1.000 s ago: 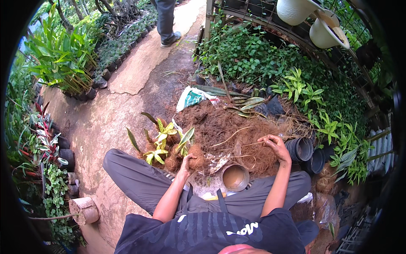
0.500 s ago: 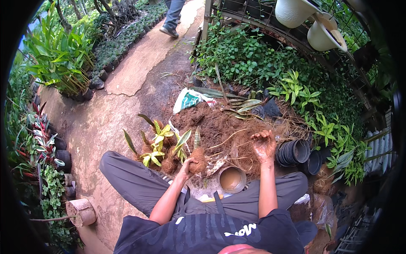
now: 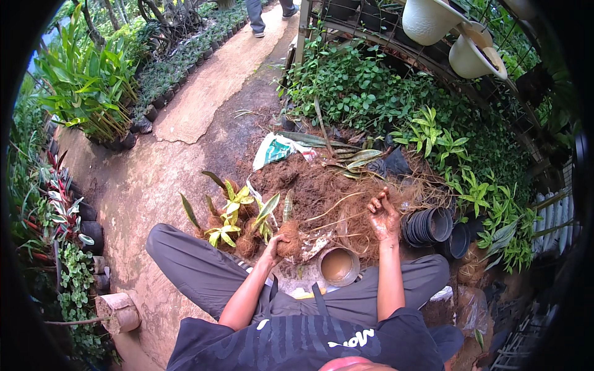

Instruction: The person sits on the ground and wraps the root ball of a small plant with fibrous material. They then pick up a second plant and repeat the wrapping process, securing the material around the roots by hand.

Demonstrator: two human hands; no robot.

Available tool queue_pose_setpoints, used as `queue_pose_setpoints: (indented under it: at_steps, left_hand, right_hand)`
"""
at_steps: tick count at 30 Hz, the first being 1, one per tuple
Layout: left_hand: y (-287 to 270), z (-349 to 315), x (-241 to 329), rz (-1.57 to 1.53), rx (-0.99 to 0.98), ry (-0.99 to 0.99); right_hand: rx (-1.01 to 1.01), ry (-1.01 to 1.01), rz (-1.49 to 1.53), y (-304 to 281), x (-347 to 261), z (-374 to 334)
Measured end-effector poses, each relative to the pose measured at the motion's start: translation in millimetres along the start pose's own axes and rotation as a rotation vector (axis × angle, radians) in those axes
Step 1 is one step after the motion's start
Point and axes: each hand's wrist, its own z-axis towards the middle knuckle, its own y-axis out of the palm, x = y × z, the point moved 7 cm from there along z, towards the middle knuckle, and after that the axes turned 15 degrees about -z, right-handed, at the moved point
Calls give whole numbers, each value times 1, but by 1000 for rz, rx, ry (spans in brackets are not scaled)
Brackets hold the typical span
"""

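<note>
My left hand (image 3: 271, 248) is closed round the side of a brown coir-wrapped root ball (image 3: 288, 241), from which a single upright snake plant leaf (image 3: 288, 206) sticks up. My right hand (image 3: 384, 216) is raised over the loose coconut fibre (image 3: 354, 230), palm up and fingers curled. Thin pale strands run between the ball's side and that hand; whether the fingers grip them is too small to tell. Left of the ball stand several similar coir balls (image 3: 247, 245) with yellow-green and dark leaves. A round tub of brown water (image 3: 338, 266) sits just in front of my lap.
Behind the hands lies a heap of brown coir (image 3: 281, 176) beside a white-green sack (image 3: 272, 150) and cut leaves (image 3: 362, 158). Stacked black pots (image 3: 427, 225) lie at right. White planters (image 3: 476, 54) hang upper right. A person's legs (image 3: 255, 15) are on the path.
My right hand has dipped slightly, its fingers more curled. The left hand keeps hold of the coir ball. The person on the path has stepped farther away.
</note>
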Motion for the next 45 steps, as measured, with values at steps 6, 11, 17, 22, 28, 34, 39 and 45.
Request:
queue_pose_setpoints:
  at_steps: [6, 11, 17, 22, 28, 34, 39, 45]
  left_hand:
    - [3, 1, 2, -31, 0, 29]
    - [2, 3, 9, -39, -73, 70]
    - [11, 1, 11, -70, -91, 113]
    - [15, -5, 3, 8, -58, 113]
    - [38, -18, -15, 325, -158, 168]
    - [36, -19, -22, 553, -179, 284]
    - [62, -30, -15, 718, -227, 461]
    - [78, -41, -14, 806, -259, 581]
  right_hand:
    - [60, -40, -245, 0, -8, 0]
    - [217, -66, -602, -19, -17, 0]
    - [120, 20, -853, 9, 33, -4]
    - [-69, 228, -1046, 26, 118, -23]
    - [-143, 267, -1076, 26, 161, -43]
    - [-43, 204, -1187, 2, 173, -42]
    - [-7, 206, -1245, -12, 174, -43]
    - [72, 248, -1207, -10, 171, -48]
